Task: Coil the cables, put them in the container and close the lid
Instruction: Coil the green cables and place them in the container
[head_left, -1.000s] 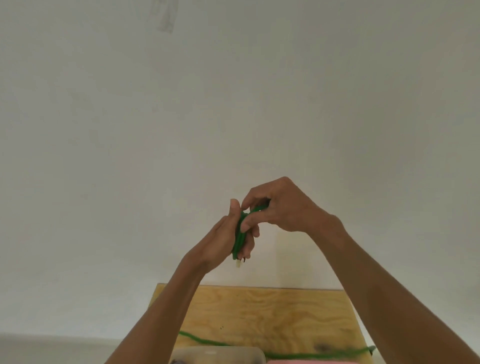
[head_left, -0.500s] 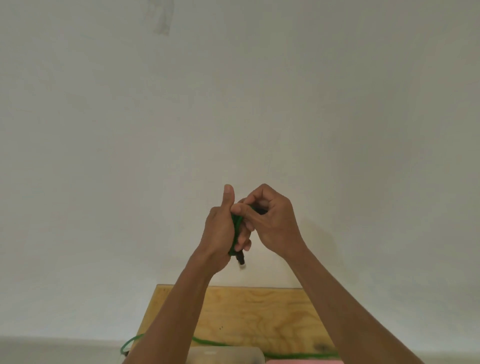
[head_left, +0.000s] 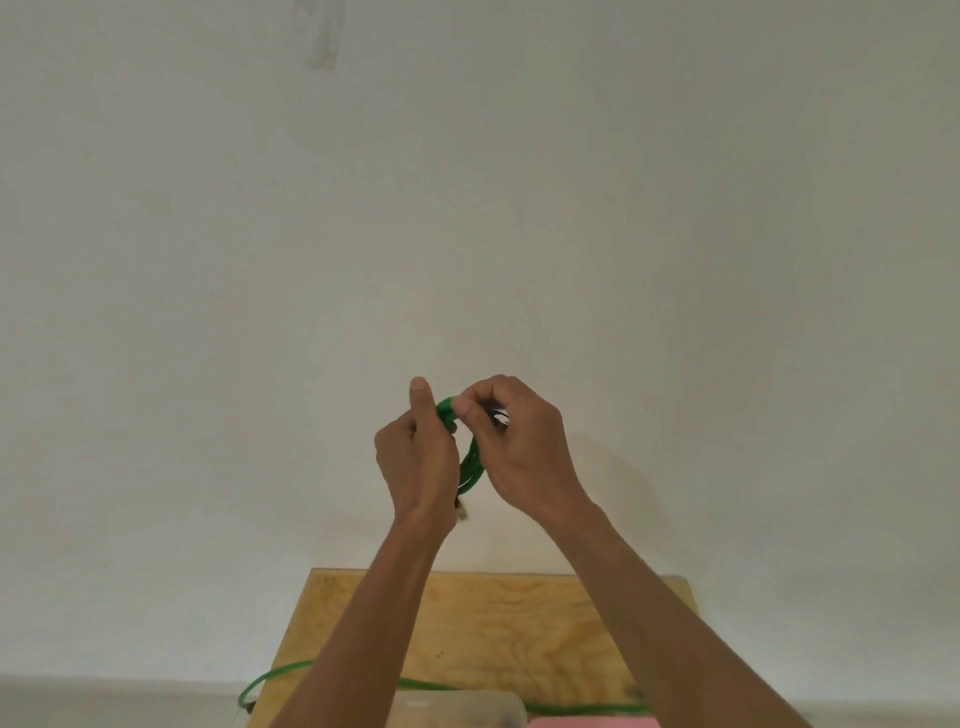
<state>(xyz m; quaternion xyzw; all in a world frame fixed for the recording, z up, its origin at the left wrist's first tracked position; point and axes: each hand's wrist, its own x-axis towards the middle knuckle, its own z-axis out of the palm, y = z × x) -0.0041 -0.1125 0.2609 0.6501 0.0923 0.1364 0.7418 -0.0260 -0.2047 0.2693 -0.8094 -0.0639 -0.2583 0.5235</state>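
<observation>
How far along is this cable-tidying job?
Early on. Both hands, left hand and right hand, hold a partly wound green cable up high. More green cable trails across the wooden table. The container waits at the bottom edge; packing and closing remain.

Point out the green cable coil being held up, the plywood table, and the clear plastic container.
Green cable coil (head_left: 471, 462), head view, on the looped strands between the hands.
Plywood table (head_left: 519, 623), head view, on the bare top.
Clear plastic container (head_left: 467, 712), head view, on its near rim at the bottom edge.
</observation>
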